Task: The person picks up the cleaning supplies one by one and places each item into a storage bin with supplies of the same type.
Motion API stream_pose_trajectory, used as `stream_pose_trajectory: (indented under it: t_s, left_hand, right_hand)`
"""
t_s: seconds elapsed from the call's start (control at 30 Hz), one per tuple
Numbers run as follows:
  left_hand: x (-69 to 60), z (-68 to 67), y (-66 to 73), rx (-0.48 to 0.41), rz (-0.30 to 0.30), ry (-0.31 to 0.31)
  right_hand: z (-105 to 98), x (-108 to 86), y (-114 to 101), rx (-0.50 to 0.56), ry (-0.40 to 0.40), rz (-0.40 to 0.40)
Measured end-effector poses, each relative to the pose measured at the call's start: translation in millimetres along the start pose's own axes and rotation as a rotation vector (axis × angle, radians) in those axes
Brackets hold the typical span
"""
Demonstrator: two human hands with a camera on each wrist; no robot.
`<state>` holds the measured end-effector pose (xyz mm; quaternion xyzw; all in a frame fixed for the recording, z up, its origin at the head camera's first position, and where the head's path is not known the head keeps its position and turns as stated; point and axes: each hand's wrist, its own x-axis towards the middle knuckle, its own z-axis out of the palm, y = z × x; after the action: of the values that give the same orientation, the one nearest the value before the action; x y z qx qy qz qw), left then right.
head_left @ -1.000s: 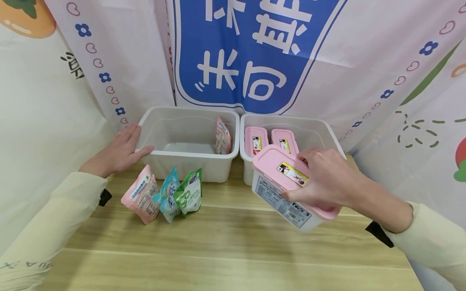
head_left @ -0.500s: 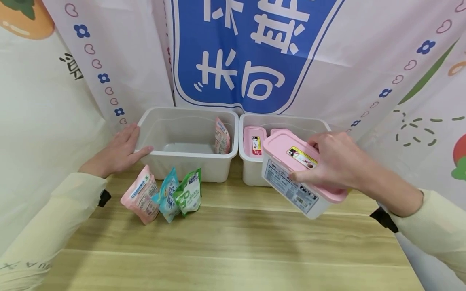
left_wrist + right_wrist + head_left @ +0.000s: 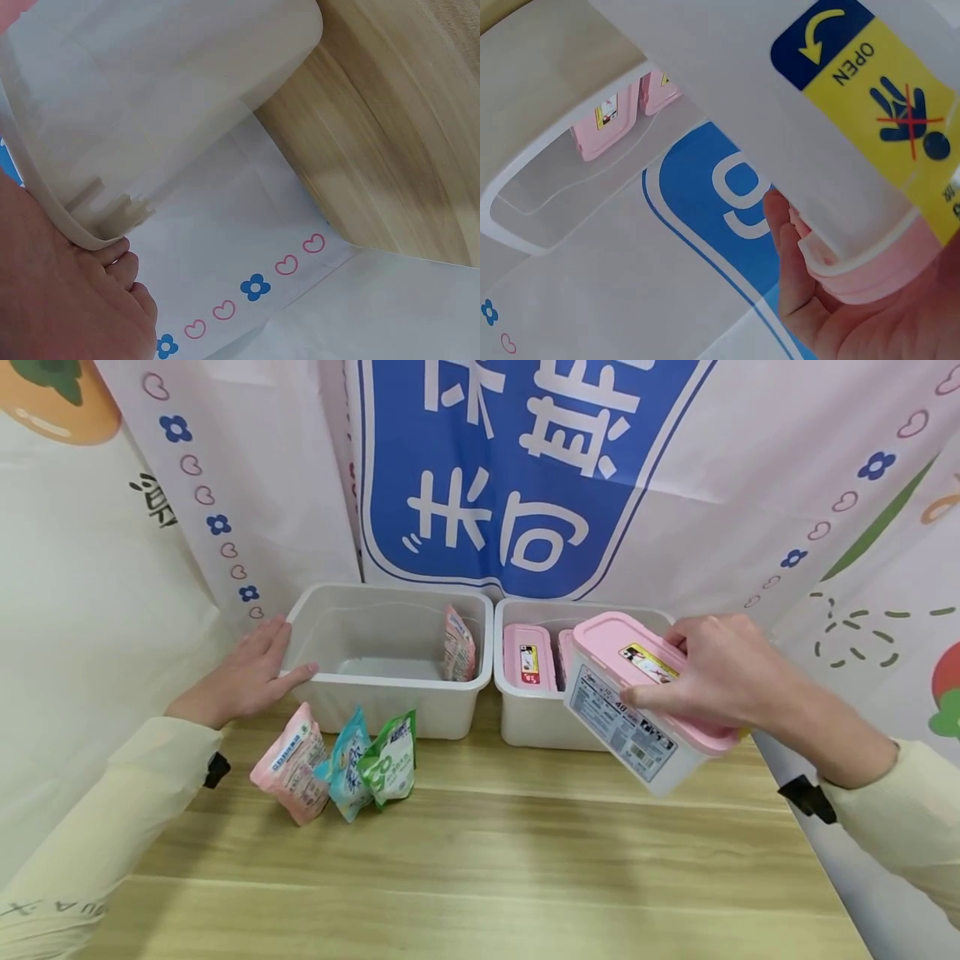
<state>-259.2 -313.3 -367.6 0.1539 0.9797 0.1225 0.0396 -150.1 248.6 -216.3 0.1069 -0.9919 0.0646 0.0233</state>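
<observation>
My right hand (image 3: 738, 668) grips a white plastic container (image 3: 630, 727) by its pink lid, holding it tilted in the air over the front of the right storage bin (image 3: 543, 722). A yellow "OPEN" label shows on its end in the right wrist view. Two similar pink-lidded containers stand inside that bin, one (image 3: 529, 652) at the left and another (image 3: 566, 656) partly hidden by the held one. My left hand (image 3: 243, 677) rests on the left rim of the left storage bin (image 3: 390, 710), thumb stretched over its front corner. A pink pouch (image 3: 459, 643) leans inside that bin's right end.
On the wooden table (image 3: 450, 877), before the left bin, stand a pink pouch (image 3: 296, 768), a blue pouch (image 3: 348, 768) and a green pouch (image 3: 392, 760), close together. A printed curtain (image 3: 255, 460) hangs behind the bins and along both sides.
My right hand has carried the container rightward and slightly up, so it covers more of the right bin's right part. The left hand and the pouches have stayed put.
</observation>
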Motion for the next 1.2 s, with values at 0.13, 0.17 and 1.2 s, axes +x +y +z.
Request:
stream_pose_trajectory:
  t_s: [0.13, 0.17, 1.2]
  left_hand:
    - [0.4, 1.7, 1.0, -0.004, 0.003, 0.0]
    - [0.6, 1.9, 1.3, -0.004, 0.002, -0.001]
    - [0.9, 2.8, -1.2, -0.016, -0.013, 0.008]
  right_hand:
    - [-1, 2.1, 8, -0.003, -0.008, 0.03]
    - [-1, 2.8, 10, -0.005, -0.01, 0.035]
    - [-3, 38.5, 74, 0.08, 0.046, 0.218]
